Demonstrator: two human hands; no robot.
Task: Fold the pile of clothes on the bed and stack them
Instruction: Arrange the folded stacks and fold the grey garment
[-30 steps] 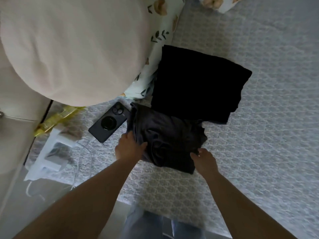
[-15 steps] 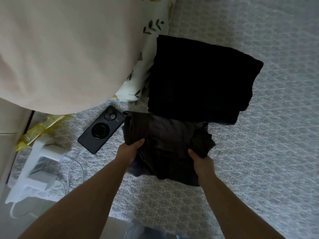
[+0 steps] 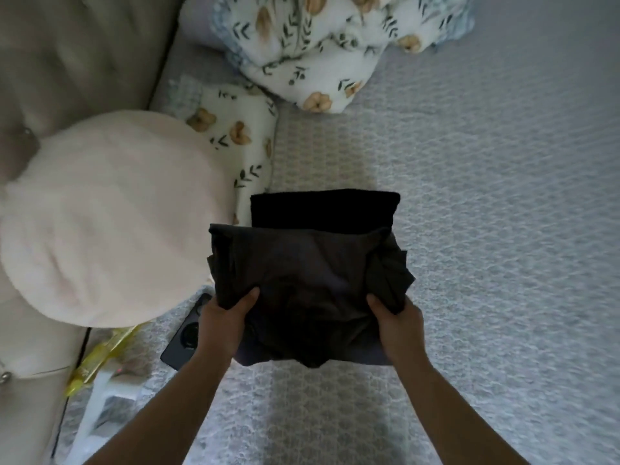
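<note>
Both arms reach in from six o'clock over the grey bedspread (image 3: pixel 486 213). The left hand (image 3: pixel 223 325) grips the near left side of a folded dark grey garment (image 3: pixel 308 273), thumb on top and fingers tucked beneath; the right hand (image 3: pixel 399 327) grips the near right side the same way. The garment hangs between them near the middle of the view, its near edge sagging towards six o'clock. Its far edge overlaps a folded black garment (image 3: pixel 323 211) lying flat on the bed at twelve o'clock from the hands; in this dim light I cannot tell whether the two touch.

A dark phone (image 3: pixel 186 337) peeks out at nine o'clock of the left hand, partly hidden by the wrist. Beyond it sits a big cream pillow (image 3: pixel 107 216), then floral bedding (image 3: pixel 322 52) at the far end.

Half a second ago the grey garment sat rumpled on the bed just short of the black one. Now it is lifted, spread wider, and carried over the black one's near edge, with the hands further apart.
</note>
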